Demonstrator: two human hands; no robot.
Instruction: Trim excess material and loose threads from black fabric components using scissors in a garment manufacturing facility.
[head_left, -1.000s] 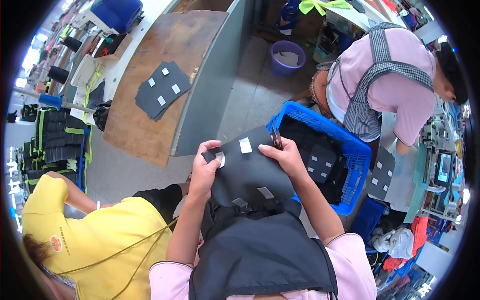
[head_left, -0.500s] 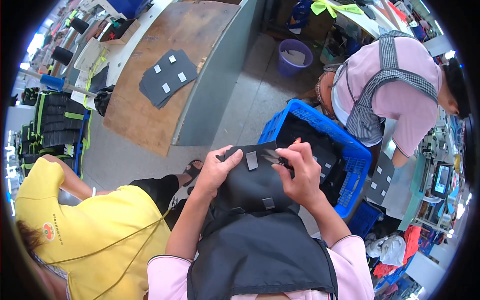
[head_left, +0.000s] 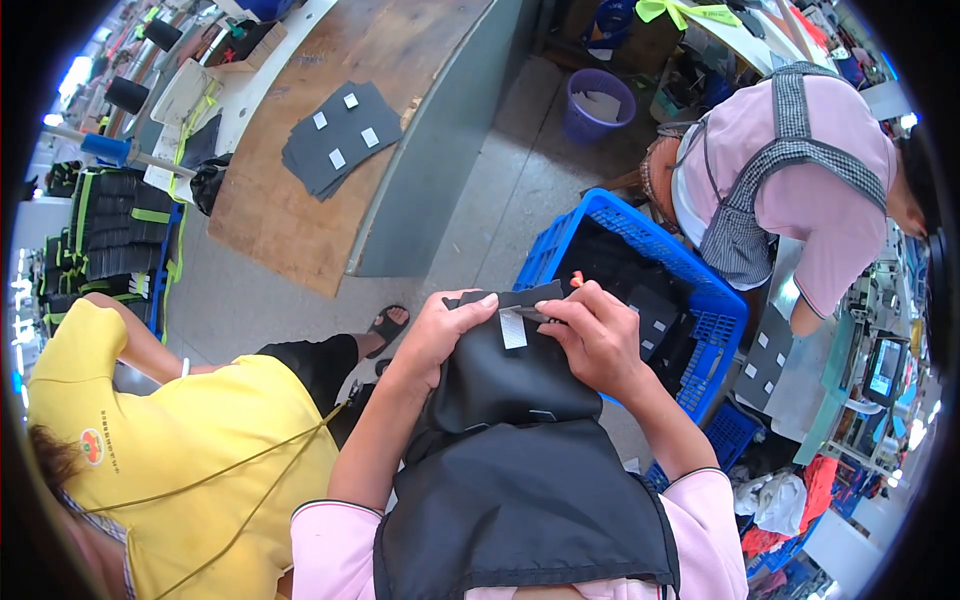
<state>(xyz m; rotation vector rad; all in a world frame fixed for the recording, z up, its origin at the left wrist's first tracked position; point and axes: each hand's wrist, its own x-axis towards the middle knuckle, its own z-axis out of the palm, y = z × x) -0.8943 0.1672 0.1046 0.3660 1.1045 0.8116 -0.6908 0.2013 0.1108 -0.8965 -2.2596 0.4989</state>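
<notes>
A black sheet-like panel [head_left: 515,375] with a white rectangular patch [head_left: 513,328] near its top edge lies over my lap, against a black apron [head_left: 520,500]. My left hand [head_left: 440,335] grips the panel's upper left edge, thumb on top. My right hand [head_left: 597,335] is closed at the upper right edge, finger and thumb pinched beside the patch. Small thread snips are in that hand, mostly hidden by the fingers; an orange tip [head_left: 577,279] shows above it. The panel's top edge is folded over between both hands.
Just beyond my right hand stands a blue plastic crate [head_left: 725,318] holding dark panels. A wooden table [head_left: 270,215] at the far left carries stacked patched panels [head_left: 340,140]. A person in yellow [head_left: 210,440] is at left, another in pink [head_left: 800,150] at right. A purple bin [head_left: 598,105] stands beyond.
My right hand has closed in on the panel's edge, and the snips' blades, visible before, are now mostly hidden. The panel's top edge has folded over; its lower patch is largely out of sight.
</notes>
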